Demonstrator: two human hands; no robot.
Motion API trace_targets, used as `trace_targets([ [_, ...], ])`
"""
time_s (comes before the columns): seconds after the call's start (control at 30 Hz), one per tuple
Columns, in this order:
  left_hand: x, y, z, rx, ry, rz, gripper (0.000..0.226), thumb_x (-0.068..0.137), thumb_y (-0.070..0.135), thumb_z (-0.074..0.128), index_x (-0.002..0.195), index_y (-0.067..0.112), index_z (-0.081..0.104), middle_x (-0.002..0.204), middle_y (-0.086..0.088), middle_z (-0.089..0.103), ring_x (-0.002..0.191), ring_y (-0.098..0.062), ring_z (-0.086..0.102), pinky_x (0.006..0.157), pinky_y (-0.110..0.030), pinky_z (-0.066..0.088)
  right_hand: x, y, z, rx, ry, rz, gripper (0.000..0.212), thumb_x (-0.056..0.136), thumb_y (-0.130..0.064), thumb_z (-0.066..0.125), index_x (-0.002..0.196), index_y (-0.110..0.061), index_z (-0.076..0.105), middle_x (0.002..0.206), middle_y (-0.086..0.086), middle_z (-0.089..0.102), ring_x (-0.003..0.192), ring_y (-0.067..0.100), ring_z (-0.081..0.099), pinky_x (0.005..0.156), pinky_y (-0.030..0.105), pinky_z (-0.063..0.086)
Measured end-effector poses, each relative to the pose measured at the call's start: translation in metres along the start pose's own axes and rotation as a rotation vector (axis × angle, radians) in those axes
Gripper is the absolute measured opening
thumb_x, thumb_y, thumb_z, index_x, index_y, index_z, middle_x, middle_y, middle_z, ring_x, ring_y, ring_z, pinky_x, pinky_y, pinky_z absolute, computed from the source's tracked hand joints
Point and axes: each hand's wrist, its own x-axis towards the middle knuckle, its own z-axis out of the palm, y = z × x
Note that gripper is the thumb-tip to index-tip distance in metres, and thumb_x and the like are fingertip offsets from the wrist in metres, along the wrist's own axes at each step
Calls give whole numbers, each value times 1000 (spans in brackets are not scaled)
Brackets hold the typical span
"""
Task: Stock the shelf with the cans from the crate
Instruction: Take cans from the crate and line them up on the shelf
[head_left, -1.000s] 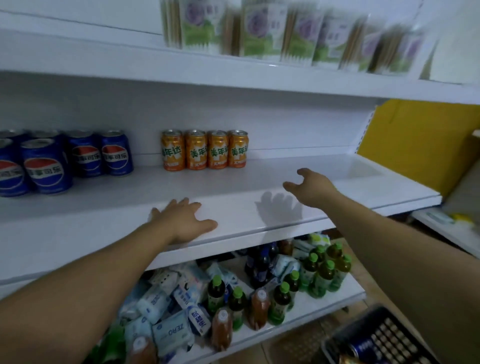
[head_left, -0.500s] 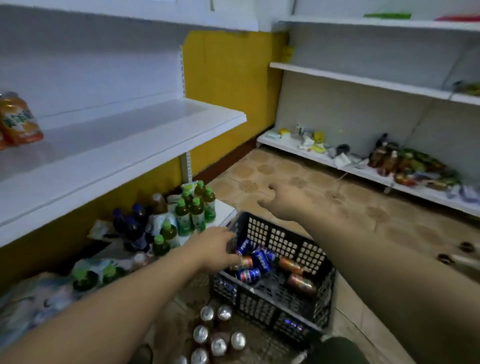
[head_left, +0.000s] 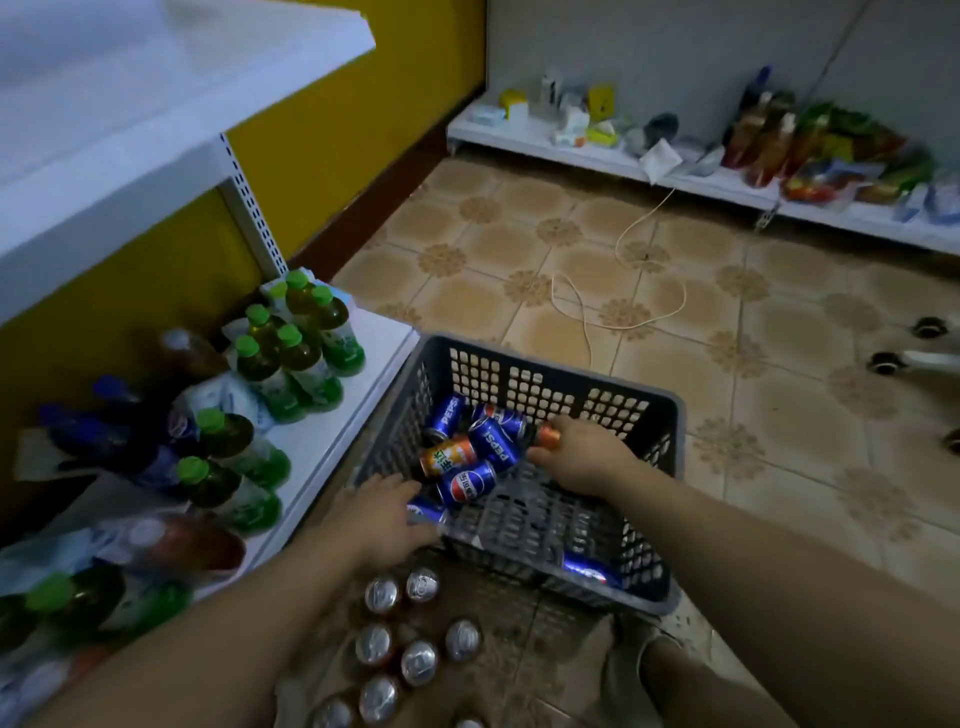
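Observation:
A grey plastic crate (head_left: 670, 415) stands on the tiled floor with several blue Pepsi cans (head_left: 491, 441) and an orange can (head_left: 448, 456) lying loose in it. My right hand (head_left: 582, 460) reaches into the crate and grips another orange can (head_left: 546, 435) near the far wall. My left hand (head_left: 379, 519) is at the crate's near left corner, fingers curled over a blue can (head_left: 427, 512). One more blue can (head_left: 589, 567) lies at the near side. The white shelf (head_left: 156, 98) sits high at upper left.
Several upright cans (head_left: 402, 644) stand on the floor just in front of the crate. Green-capped bottles (head_left: 296, 358) and packets crowd the low shelf at left. A white cable (head_left: 634, 291) trails across the tiles. Another low shelf (head_left: 701, 179) with goods runs along the far wall.
My view swung from the shelf down to the crate. Both hands dropped from the shelf into the crate; the right now grips an orange can and the left has closed over a blue one.

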Motion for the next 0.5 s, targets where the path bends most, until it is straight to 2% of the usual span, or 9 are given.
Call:
trace_targets([
  [0.1, 42, -28, 11, 13, 24, -14, 81, 85, 68, 46, 152, 29, 21, 160, 1, 15, 147, -22, 12, 117, -47, 17, 50, -10, 33, 17, -51, -10, 58, 91, -53, 53, 135, -16, 46, 127, 8, 58, 107, 24, 57, 86, 34, 48],
  [0.27, 101, -69, 34, 44, 119, -4, 85, 87, 68, 42, 154, 29, 6, 162, -2, -7, 148, -23, -6, 119, -48, 3, 122, -28, 88, 3, -158, -11, 64, 95, -50, 49, 146, -13, 34, 140, 12, 48, 122, 27, 51, 95, 37, 44],
  [0.4, 135, -87, 64, 40, 169, 48, 85, 88, 70, 36, 153, 29, -1, 160, 1, -16, 146, -17, -19, 117, -41, -8, 166, -30, 135, -7, -239, -7, 57, 96, -46, 50, 141, -13, 39, 139, 12, 48, 122, 28, 49, 91, 34, 41],
  [0.5, 151, -93, 83, 49, 176, 41, 86, 86, 74, 27, 152, 30, -6, 159, 1, -22, 139, -14, -33, 116, -42, -12, 195, -27, 173, -34, -280, -10, 54, 94, -42, 55, 138, -14, 41, 134, 12, 52, 117, 28, 53, 90, 32, 42],
])
